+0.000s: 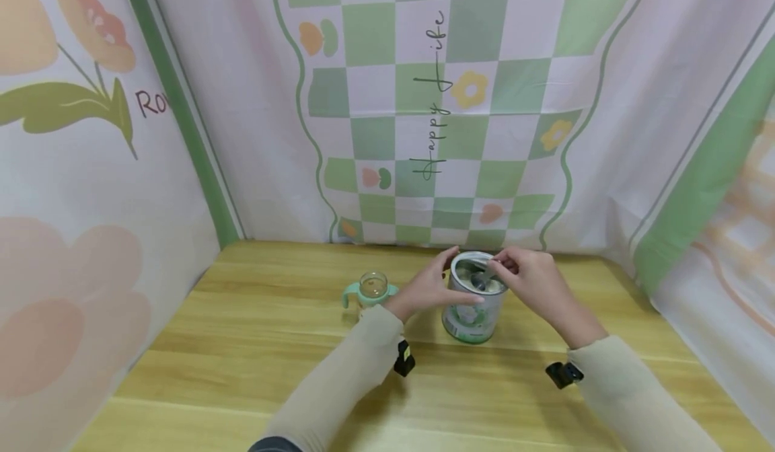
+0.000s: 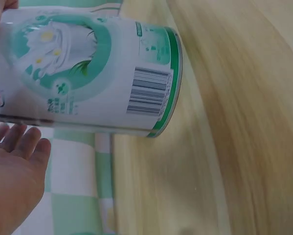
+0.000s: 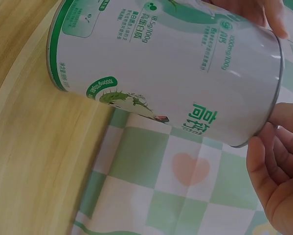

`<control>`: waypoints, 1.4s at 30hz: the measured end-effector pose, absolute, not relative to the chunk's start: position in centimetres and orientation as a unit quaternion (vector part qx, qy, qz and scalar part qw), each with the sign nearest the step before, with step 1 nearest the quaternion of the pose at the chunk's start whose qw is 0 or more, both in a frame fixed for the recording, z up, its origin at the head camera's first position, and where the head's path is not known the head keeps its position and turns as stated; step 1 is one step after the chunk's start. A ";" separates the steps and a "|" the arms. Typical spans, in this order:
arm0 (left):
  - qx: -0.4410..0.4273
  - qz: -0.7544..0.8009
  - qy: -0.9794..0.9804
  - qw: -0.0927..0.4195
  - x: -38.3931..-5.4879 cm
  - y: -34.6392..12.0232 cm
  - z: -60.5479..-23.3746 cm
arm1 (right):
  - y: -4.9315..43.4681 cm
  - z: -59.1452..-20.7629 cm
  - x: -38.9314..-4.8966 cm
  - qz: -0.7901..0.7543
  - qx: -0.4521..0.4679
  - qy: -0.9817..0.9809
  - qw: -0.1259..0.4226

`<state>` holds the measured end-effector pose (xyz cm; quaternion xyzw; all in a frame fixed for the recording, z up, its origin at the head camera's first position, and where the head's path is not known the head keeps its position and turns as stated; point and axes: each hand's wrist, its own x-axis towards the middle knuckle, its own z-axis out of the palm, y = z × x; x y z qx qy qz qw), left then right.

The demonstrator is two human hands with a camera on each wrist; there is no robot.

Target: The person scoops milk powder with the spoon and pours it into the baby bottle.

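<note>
One milk powder tin (image 1: 463,324) stands upright on the wooden tabletop (image 1: 254,344), right of centre in the lower half of the head view. Our left hand (image 1: 426,287) grasps it near the top, thumb across the near side and fingers round the far left; we judge that this braces the tin so that it does not slide or tip. Our right hand (image 1: 529,277) comes in from the right and pinches the handle of a dark spoon (image 1: 480,282) just above the rim, with the bowl inside the mouth. Holding the handle there probably lets us steer the bowl without the knuckles dipping in. The right wrist view shows curled fingers by the rim, though the spoon itself is not visible there. To the left of the tin, a clear sippy bottle (image 1: 373,284) with mint-green handles stands open at the top, partly behind our left wrist; that spot seems to keep it near yet out of the way of both hands.

The tin is a white cylinder with a green band round its base and a metal rim. In the left wrist view we see a round green picture of splashing milk with pale flowers, and a barcode (image 2: 148,90) near the base; the right wrist view shows green Chinese lettering. Inside, we make out something pale, probably powder.
</note>
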<state>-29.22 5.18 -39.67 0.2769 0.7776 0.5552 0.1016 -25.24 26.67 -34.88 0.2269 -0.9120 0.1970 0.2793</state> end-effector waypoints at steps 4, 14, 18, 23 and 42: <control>0.253 0.561 0.781 0.108 -29.0 5.8 -39.8 | 26.5 -34.9 -25.3 0.189 0.232 -0.914 0.276; 0.293 0.629 0.708 0.134 -29.4 6.4 -40.4 | 26.0 -34.2 -25.5 0.199 0.209 -0.932 0.220; 0.292 0.630 0.706 0.140 -29.4 6.3 -40.4 | 25.7 -33.6 -25.6 0.202 0.206 -0.940 0.181; 0.294 0.634 0.699 0.150 -29.5 6.3 -40.5 | 25.2 -33.1 -25.6 0.201 0.205 -0.949 0.133; 0.361 0.632 0.669 0.151 -29.9 6.5 -40.4 | 24.0 -32.8 -25.4 0.244 0.225 -0.941 0.063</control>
